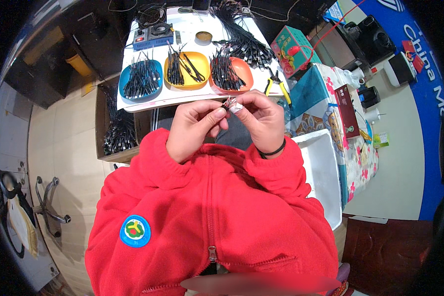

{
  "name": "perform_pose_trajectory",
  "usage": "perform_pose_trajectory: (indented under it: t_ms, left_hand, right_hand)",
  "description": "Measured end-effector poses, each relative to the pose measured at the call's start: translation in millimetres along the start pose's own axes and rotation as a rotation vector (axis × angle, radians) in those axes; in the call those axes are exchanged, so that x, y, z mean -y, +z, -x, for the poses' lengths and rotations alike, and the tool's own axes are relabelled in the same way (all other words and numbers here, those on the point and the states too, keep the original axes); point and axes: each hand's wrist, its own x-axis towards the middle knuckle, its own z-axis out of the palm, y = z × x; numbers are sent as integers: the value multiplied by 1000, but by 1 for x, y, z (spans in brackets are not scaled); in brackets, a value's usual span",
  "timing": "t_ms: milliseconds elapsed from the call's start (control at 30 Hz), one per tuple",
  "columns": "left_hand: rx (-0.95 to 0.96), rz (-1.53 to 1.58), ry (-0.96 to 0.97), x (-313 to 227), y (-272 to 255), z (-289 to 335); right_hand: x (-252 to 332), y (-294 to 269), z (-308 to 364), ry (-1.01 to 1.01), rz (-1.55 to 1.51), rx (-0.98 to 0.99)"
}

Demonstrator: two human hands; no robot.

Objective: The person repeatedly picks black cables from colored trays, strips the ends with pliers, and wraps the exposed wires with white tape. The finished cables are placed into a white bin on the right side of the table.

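Close in front of my chest, my left hand and my right hand meet fingertip to fingertip. My left thumb and fingers pinch the dark end of a short cable, where thin reddish wires show. Small whitish bits stick out at my right fingertips; what exactly they are is too small to tell. Just beyond the hands, short black cables fill a blue tray, a yellow tray and an orange tray. Yellow-handled pliers lie at the table's right edge.
On the white table stand a blue device with a round top, a small round tin and a large heap of black cables. A cable-filled box is at left, a white bin at right.
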Motion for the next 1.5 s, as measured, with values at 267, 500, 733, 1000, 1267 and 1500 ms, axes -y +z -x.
perform_pose_trajectory:
  t_ms: [267,500,733,1000,1267,1500]
  left_hand:
    - [85,444,-157,5,-3,1]
    - [106,288,-129,3,-8,3]
    - [157,134,-122,-1,-9,3]
    - [149,83,-89,3,-12,0]
    - [144,42,-118,2,-13,-2]
    - [52,8,-188,-3,-8,3]
  right_hand:
    - [-25,17,4,12,-590,5]
    - [-16,12,6,320,-768,88]
    - [-19,6,2,322,-722,217]
    - [-35,7,3,436,-892,232]
    - [-31,5,1,453,-746,158]
    - [-30,12,9,242,-362,47]
